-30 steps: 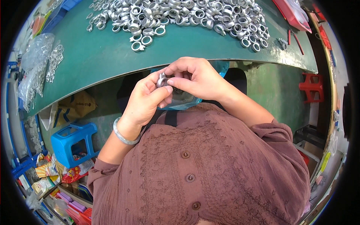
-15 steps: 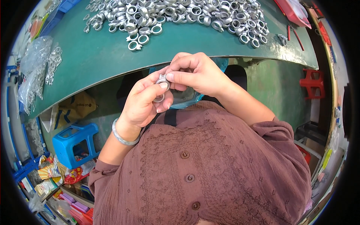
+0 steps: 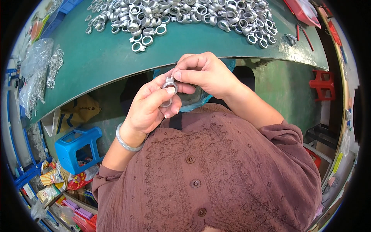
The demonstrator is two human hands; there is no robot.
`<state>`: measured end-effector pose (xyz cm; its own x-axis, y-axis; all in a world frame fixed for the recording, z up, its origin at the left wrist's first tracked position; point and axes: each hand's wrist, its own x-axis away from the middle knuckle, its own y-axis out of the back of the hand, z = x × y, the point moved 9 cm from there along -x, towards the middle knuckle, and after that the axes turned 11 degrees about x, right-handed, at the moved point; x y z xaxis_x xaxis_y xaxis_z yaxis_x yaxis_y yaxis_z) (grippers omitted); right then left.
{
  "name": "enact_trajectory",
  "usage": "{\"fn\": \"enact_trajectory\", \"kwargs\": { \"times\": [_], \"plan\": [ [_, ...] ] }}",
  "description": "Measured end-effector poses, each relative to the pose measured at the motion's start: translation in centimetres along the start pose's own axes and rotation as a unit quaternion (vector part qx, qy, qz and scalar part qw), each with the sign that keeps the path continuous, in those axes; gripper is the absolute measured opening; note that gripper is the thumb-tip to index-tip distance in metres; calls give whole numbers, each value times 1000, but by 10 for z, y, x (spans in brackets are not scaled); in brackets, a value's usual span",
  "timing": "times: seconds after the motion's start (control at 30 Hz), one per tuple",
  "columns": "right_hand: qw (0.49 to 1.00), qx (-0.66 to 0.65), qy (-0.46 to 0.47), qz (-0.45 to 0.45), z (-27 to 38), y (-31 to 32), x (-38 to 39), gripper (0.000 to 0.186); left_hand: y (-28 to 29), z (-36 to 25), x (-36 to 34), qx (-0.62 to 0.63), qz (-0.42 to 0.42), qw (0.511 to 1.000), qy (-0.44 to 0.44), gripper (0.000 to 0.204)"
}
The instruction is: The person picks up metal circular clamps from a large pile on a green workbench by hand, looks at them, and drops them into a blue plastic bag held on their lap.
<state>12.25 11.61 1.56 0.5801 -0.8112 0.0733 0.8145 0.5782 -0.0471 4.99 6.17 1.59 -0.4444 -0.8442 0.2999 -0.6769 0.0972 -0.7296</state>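
Note:
My left hand is closed around a silver metal ring with a small lug on its top edge. The thumb presses across the ring's face. Below it, a second similar ring shows partly between thumb and fingers. Close beside the lug, my right hand has thumb and index finger brought together. Whatever that pinch holds, if anything, is too small or hidden to make out. Both hands are just off the near edge of the green table. A large heap of similar silver rings lies along its far side.
Clear plastic bags and small metal parts lie at the table's left end. Red rods and a red tray are at the right. A blue stool and a red stool stand on the floor. Blue plastic hangs beneath my hands.
My right thumb and index finger have shifted slightly up from the ring's lug. In my left hand the ring has tilted a little, and its face shows more.

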Motion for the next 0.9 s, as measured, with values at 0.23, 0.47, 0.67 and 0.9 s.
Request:
{"fn": "enact_trajectory", "kwargs": {
  "times": [0.23,0.47,0.67,0.9],
  "plan": [
    [1000,25,-2,19,7,-4,3,18,-2,-1,1,-1,-9,1000,-4,45],
    [986,153,34,56,16,-9,5,13,5,6,0,107,31,994,1,40],
    [994,-60,-79,52,-3,-9,7,10,17,11,1,112,-31,993,17,37],
    [997,-40,-66,22,-3,-3,5,16,16,10,1,38,-44,998,33,39]
  ]
}}
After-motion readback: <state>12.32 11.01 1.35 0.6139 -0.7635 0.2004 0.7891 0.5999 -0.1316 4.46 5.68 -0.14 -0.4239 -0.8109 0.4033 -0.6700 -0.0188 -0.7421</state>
